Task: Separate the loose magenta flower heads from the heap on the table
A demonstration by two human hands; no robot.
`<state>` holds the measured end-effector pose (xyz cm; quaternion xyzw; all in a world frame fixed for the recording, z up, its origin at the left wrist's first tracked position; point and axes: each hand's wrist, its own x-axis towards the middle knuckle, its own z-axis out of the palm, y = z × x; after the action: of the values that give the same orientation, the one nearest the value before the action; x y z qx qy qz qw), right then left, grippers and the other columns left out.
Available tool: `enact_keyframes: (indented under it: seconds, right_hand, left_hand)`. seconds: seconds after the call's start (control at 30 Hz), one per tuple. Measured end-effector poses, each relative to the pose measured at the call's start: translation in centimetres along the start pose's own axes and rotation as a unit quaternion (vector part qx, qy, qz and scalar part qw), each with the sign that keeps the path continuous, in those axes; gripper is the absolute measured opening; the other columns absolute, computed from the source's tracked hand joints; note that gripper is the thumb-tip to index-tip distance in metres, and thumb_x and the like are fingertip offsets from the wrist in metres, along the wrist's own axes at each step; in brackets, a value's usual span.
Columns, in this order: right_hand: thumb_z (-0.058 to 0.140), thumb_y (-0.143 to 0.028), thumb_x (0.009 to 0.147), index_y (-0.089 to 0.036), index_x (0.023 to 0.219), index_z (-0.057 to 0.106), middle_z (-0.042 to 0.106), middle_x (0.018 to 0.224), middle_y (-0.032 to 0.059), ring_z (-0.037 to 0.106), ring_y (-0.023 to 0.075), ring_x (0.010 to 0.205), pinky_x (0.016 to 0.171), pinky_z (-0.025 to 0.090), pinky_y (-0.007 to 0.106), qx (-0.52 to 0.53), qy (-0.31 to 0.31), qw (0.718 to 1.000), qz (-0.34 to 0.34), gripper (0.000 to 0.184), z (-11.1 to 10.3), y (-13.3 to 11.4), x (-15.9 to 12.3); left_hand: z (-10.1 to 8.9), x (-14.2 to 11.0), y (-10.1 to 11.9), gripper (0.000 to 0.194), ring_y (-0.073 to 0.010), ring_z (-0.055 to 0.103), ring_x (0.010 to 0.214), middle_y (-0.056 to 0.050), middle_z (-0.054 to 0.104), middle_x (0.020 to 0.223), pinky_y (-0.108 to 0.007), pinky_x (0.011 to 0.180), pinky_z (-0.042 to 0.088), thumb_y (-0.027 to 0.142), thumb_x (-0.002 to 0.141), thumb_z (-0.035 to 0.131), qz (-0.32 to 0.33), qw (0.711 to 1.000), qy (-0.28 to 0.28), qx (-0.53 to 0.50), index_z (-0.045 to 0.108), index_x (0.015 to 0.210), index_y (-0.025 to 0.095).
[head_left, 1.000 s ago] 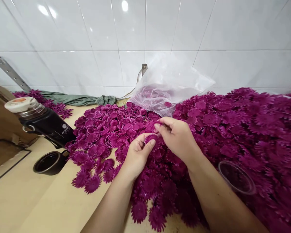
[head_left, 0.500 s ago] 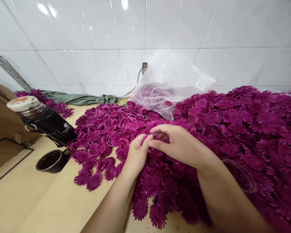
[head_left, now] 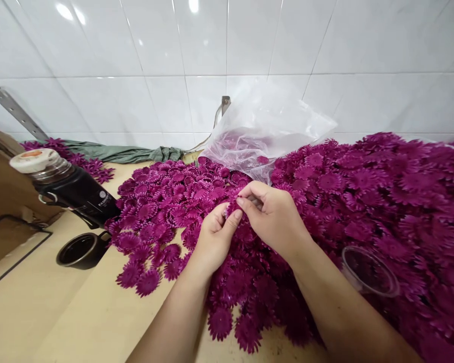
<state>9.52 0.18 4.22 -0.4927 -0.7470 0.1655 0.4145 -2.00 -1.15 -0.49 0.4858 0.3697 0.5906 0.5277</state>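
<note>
My left hand (head_left: 218,233) is closed around a small magenta artificial flower (head_left: 232,205), its thumb pressed on the near side. From the right, my right hand (head_left: 274,214) pinches at the petal edge of this same flower with thumb and forefinger. Much of the held flower is covered by my fingers. Both hands are held over a large heap of loose magenta artificial flower heads (head_left: 357,181), flat rounds with toothed petals. Near my right forearm a clear plastic tub (head_left: 371,272) sits among them.
Left of the heap stand a black flask (head_left: 79,194) and a dark mug (head_left: 79,252) on the tan table (head_left: 41,317). A cardboard box (head_left: 7,212) is at the far left. Behind lies a clear plastic bag (head_left: 249,146) against the tiled wall, beside green cloth (head_left: 124,153).
My right hand has turned and its fingers have closed on the flower's edge. More of the flower shows between my hands. My right forearm has shifted left, uncovering the plastic tub.
</note>
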Motion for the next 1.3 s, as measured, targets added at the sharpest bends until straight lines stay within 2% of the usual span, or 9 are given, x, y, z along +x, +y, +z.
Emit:
enact_keyframes:
  seconds: [0.17,0.27,0.4,0.53,0.6,0.83,1.03,1.17,1.3]
  right_hand:
    - [0.050,-0.021,0.082,-0.021,0.074,0.055,0.058,0.061,0.0006,0.054,0.0143,0.053,0.052,0.045,0.029,-0.010,0.165,0.986,0.037,0.010,-2.9,2.8,1.0]
    - [0.055,-0.020,0.078,-0.020,0.086,0.059,0.065,0.078,0.0073,0.061,0.0208,0.069,0.067,0.050,0.039,-0.061,0.203,0.975,0.072,0.008,-4.6,4.5,1.6]
    - [0.057,-0.023,0.079,-0.016,0.104,0.061,0.064,0.108,0.0138,0.060,0.0273,0.098,0.086,0.046,0.047,-0.073,0.110,0.991,0.024,0.027,-4.1,3.1,1.2]
    - [0.058,-0.025,0.080,-0.019,0.097,0.064,0.069,0.096,0.0061,0.063,0.0193,0.086,0.079,0.049,0.035,0.022,-0.133,0.991,-0.029,0.019,-2.4,0.2,0.1]
    - [0.059,-0.020,0.079,-0.018,0.089,0.064,0.068,0.087,0.0033,0.061,0.0165,0.079,0.072,0.047,0.031,0.016,-0.180,0.983,-0.029,0.012,-1.9,-0.5,-0.3]
    - [0.060,-0.014,0.075,-0.016,0.085,0.059,0.064,0.081,0.0016,0.058,0.0142,0.073,0.068,0.044,0.028,0.049,-0.183,0.982,0.009,0.010,-1.5,-0.1,-0.8]
    - [0.059,-0.011,0.075,-0.016,0.091,0.059,0.066,0.086,0.0035,0.061,0.0143,0.077,0.071,0.048,0.028,0.092,-0.192,0.977,0.020,0.016,-2.1,-0.7,-2.2]
    - [0.059,-0.022,0.079,-0.017,0.091,0.060,0.067,0.083,0.0040,0.062,0.0146,0.075,0.070,0.051,0.029,0.074,-0.120,0.989,0.047,0.013,-4.4,-1.0,-4.1]
    - [0.063,-0.034,0.075,-0.016,0.092,0.063,0.066,0.082,0.0056,0.060,0.0166,0.071,0.068,0.051,0.032,-0.040,0.006,0.993,0.112,0.024,-9.3,1.1,-6.9]
  left_hand:
    - [0.2,-0.3,-0.2,0.028,-0.0131,0.055,0.067,0.000,0.065,0.073,-0.025,0.070,0.043,0.041,0.066,0.071,-0.013,1.000,0.003,-0.004,0.067,0.078,0.017]
    - [0.4,-0.4,-0.4,0.027,-0.0132,0.056,0.070,-0.001,0.067,0.077,-0.024,0.070,0.043,0.040,0.066,0.072,-0.022,1.000,0.003,-0.010,0.067,0.079,0.017]
    - [0.3,-0.3,-0.7,0.027,-0.0112,0.051,0.064,0.003,0.060,0.066,-0.023,0.065,0.041,0.041,0.064,0.073,-0.035,0.999,0.005,-0.022,0.063,0.072,0.017]
    - [0.2,-0.1,-0.9,0.034,-0.0080,0.041,0.056,0.006,0.050,0.057,-0.021,0.059,0.037,0.044,0.059,0.075,-0.033,0.997,0.041,-0.051,0.057,0.061,0.016]
    - [0.2,-0.1,-0.9,0.038,-0.0068,0.037,0.053,0.007,0.045,0.053,-0.021,0.056,0.035,0.045,0.056,0.077,-0.037,0.995,0.060,-0.069,0.052,0.055,0.016]
    - [0.8,-0.4,-0.5,0.038,-0.0087,0.046,0.059,0.005,0.051,0.055,-0.022,0.064,0.039,0.045,0.052,0.080,-0.083,0.988,0.045,-0.124,0.058,0.060,0.015]
    - [1.3,-1.8,-0.1,0.037,-0.0091,0.046,0.059,0.005,0.052,0.057,-0.024,0.066,0.040,0.048,0.059,0.075,-0.064,0.994,0.016,-0.091,0.057,0.061,0.015]
    - [0.9,-3.4,1.1,0.028,-0.0130,0.054,0.070,0.002,0.060,0.068,-0.026,0.072,0.042,0.043,0.069,0.069,-0.040,0.999,-0.016,-0.016,0.062,0.076,0.016]
    - [1.2,-4.7,2.0,0.023,-0.0135,0.056,0.074,0.000,0.064,0.078,-0.025,0.073,0.043,0.035,0.074,0.064,-0.014,0.996,-0.049,0.075,0.062,0.086,0.016]
